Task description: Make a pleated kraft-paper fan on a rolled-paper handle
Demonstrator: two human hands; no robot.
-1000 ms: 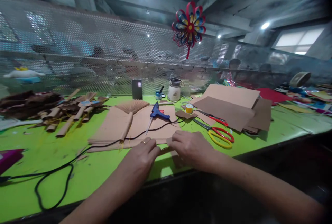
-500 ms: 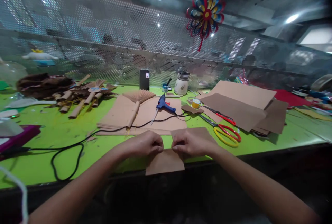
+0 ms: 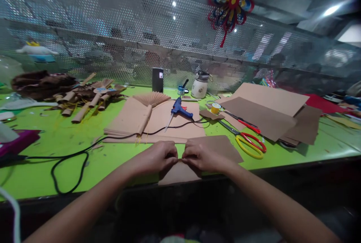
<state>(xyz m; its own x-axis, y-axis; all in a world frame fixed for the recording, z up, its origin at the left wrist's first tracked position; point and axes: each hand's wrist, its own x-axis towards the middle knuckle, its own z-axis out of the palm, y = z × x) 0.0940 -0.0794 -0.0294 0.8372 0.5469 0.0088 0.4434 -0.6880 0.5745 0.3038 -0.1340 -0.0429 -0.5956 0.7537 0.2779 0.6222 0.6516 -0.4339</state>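
Note:
A small sheet of brown paper (image 3: 179, 174) lies at the front edge of the green table, its far edge pinched between my fingers. My left hand (image 3: 163, 155) is closed on that edge from the left. Close beside it, my right hand (image 3: 199, 155) is closed on the same edge, the fingertips of both nearly meeting. Another brown sheet (image 3: 222, 146) lies flat just beyond my right hand. Behind my hands, a paper fan with a rolled handle (image 3: 145, 118) and a blue glue gun (image 3: 180, 108) rest on a stack of brown paper (image 3: 121, 123).
Red-and-yellow-handled scissors (image 3: 249, 144) and a yellow spool (image 3: 216, 107) lie to the right, near large brown sheets (image 3: 262, 119). A black cord (image 3: 84, 153) loops across the left. Rolled paper pieces (image 3: 81, 111) pile at the back left; a white jar (image 3: 199, 86) stands behind.
My right hand has moved left, closer to my left hand, along the paper's edge. The view has shifted slightly, tilting down.

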